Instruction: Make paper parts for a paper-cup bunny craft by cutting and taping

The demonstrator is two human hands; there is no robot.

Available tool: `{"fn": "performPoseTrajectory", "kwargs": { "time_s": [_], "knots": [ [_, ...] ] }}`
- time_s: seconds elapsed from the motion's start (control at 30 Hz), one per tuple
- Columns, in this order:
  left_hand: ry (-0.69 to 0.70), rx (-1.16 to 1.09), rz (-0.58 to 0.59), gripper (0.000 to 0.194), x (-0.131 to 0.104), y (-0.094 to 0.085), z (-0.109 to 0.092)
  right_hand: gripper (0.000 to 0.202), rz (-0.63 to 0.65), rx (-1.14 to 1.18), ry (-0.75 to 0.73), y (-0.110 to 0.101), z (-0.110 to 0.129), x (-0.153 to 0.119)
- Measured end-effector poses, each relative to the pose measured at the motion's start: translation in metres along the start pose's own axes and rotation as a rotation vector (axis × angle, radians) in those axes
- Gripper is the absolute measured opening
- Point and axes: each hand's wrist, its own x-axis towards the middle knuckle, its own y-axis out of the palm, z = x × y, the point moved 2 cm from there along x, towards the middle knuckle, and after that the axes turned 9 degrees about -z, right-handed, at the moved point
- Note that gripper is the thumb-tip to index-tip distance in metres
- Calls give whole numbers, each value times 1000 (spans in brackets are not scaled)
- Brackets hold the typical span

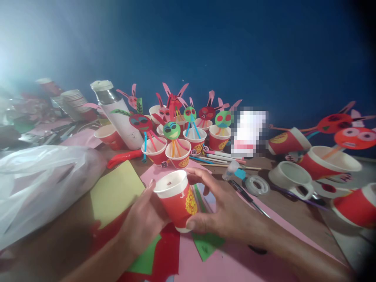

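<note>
A red paper cup (179,203) with a white rim and a yellow print stands tilted between my hands, over pink, red and green paper. My right hand (223,207) grips its right side, thumb low near the base and fingers up by the rim. Against the cup's left side rests my left hand (147,215), its fingers curved round behind the cup and partly hidden. A small dark spot or hole shows inside the cup. Just beyond it are red cups (155,156) holding paper faces on coloured straws, among them a green face (171,131).
A white plastic bag (44,184) and yellow paper (117,192) lie left. Behind stands a white bottle (120,117). To the right are clear tape (257,185), a black pen (242,190), a white mug (290,178) and more red cups (326,166). A blue wall rises behind.
</note>
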Motion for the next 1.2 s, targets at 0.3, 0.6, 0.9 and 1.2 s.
{"fn": "performPoseTrajectory", "kwargs": {
  "time_s": [0.3,0.6,0.9,1.2],
  "knots": [
    [319,219,16,50,-6,0,2,75,-21,60,-122,10,-9,2],
    [641,719,121,50,-22,4,-12,86,126,62,-258,6,-12,0],
    [655,918,127,60,-21,-2,-8,93,175,-13,-284,7,-20,-2],
    [774,1018,-68,67,-18,-11,-2,85,41,-34,-209,17,-17,-5]
  ]
}}
